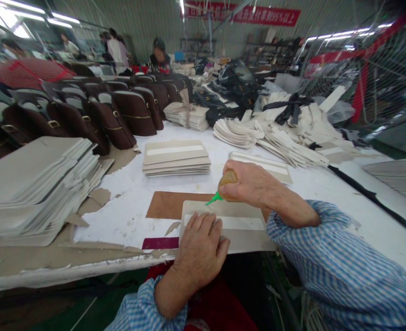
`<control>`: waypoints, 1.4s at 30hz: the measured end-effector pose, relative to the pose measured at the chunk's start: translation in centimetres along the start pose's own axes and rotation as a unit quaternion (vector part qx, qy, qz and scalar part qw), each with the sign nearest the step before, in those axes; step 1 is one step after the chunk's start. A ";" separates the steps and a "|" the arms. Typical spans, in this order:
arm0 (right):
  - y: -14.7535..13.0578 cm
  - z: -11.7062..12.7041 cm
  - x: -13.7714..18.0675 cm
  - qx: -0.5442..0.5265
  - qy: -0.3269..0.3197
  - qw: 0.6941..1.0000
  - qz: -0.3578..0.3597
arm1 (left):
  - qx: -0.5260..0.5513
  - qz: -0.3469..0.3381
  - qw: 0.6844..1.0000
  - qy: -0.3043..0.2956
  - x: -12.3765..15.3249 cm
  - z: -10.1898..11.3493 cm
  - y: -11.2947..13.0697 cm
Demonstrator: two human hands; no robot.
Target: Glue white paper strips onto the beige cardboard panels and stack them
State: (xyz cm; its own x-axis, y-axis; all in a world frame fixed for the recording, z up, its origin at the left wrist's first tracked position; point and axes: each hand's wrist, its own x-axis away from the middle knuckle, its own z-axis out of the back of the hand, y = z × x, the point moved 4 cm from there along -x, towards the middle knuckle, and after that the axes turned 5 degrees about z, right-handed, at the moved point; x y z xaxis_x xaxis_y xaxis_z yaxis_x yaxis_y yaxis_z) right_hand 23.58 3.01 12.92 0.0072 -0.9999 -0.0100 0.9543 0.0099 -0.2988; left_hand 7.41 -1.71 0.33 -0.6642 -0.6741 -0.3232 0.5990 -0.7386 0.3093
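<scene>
A beige panel (239, 240) with a white strip (242, 224) across it lies at the table's front edge. My left hand (200, 241) rests flat on the panel's left part, fingers stretched out. In my right hand (249, 183) is a yellowish glue bottle (228, 180) with a green nozzle, tilted down to the left. The nozzle's tip is at the panel's upper left part; whether it touches cannot be made out. Under the panel shows a brown piece (165, 205), and a dark purple strip (160, 243) lies to its left.
Beyond my hands stands a stack of beige panels (176, 158). Another panel (275, 170) lies behind my right hand. A large stack of boards (27, 179) fills the left side. Brown bags (134, 112) line the back left; beige strips (237, 132) are heaped at the back right.
</scene>
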 end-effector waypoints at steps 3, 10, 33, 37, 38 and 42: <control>1.3 0.0 0.4 -0.003 0.013 1.000 -0.012 | -0.001 -0.006 1.000 0.004 0.0 0.1 0.0; 3.6 0.5 1.9 -0.040 0.025 0.998 -0.046 | 0.001 -0.007 1.000 0.001 -0.2 0.2 0.0; 12.6 2.1 8.1 -0.111 0.073 0.973 -0.189 | -0.015 -0.041 0.998 0.037 -0.3 0.2 -0.2; 13.8 1.8 8.7 -0.126 0.073 0.971 -0.191 | -0.014 -0.036 0.999 0.038 -0.3 0.2 -0.3; 14.0 1.7 8.7 -0.126 0.073 0.971 -0.192 | -0.013 -0.036 0.999 0.037 -0.3 0.1 -0.3; 14.0 1.5 8.4 -0.137 0.074 0.969 -0.192 | -0.015 -0.035 0.999 0.033 -0.2 0.0 -0.3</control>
State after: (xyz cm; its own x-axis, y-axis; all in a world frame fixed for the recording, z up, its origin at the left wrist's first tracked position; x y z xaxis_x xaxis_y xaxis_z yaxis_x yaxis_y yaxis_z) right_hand 37.47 -5.25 10.07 -0.3947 -0.9186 0.0212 0.7627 -0.3405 -0.5499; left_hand 7.35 -1.34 0.33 -0.6753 -0.6191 -0.4009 0.5653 -0.7836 0.2578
